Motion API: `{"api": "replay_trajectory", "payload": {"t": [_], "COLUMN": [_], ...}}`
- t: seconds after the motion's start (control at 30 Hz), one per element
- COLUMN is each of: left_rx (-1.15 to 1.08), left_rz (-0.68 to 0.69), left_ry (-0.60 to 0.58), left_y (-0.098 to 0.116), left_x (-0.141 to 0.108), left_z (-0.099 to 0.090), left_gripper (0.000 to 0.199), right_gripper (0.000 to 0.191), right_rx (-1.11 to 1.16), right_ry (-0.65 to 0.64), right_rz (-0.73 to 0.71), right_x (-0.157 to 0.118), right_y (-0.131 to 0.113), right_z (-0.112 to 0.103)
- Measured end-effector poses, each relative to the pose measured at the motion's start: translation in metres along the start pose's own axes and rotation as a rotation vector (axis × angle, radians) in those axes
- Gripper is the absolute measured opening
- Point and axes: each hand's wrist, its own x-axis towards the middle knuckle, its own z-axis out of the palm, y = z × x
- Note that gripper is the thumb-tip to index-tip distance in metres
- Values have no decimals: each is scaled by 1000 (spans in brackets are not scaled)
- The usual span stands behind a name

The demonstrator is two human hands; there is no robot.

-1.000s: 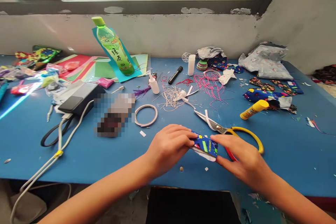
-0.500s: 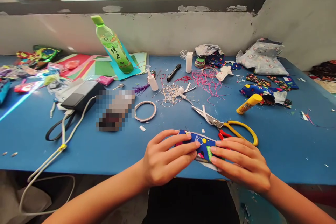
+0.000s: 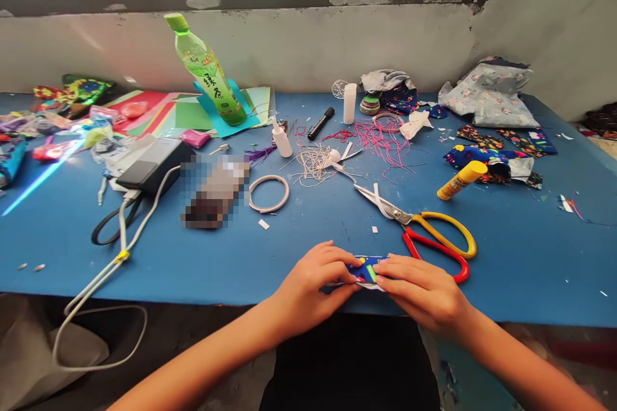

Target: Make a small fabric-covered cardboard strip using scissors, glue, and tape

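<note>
Gripped the blue patterned cloth [image 3: 367, 269] at lower centre of the frame, near the front edge of the desk [image 3: 216, 263], with left hand [image 3: 313, 279] and right hand [image 3: 429, 292], fingers closed on either end. Had scissors [image 3: 403, 217] just beyond the right hand.

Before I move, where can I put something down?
The table is bare between the yellow cable tie and your left hand, and right of the scissors, nearer than the glue stick, except tiny scraps. It's crowded around the cream threads, pink threads and marker, and the packets back left.
</note>
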Motion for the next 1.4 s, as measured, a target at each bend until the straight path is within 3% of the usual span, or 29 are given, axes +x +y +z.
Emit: {"api": "replay_trajectory", "payload": {"t": [0.2,0.5,0.73,0.97,1.13,1.27,1.4], "left_rx": [197,138,117,-71,-85,160,329], "left_rz": [17,-256,-482,-514,-495,-399,-237], "left_ry": [-69,-167,-264,-316,-342,-289,-333], "left_y": [-7,1,10,-5,-14,-11,-2], "left_x": [-10,-8,1,7,9,10,10], "left_z": [10,12,10,-3,-11,-10,-8], "left_gripper": [13,13,14,7,39,45,24], "right_gripper": [16,15,17,19,19,23,17], "right_rx": [47,91,165,255,279,199,18], "right_ry": [-144,-231,-444,-577,-516,-369,-148], "right_rz": [173,428,623,709,668,603,598], "right_x": [-4,1,26,34,30,23,6], "right_y": [-1,-5,2,24,27,20,19], "right_z": [11,12,8,8,8,2,-13]}}
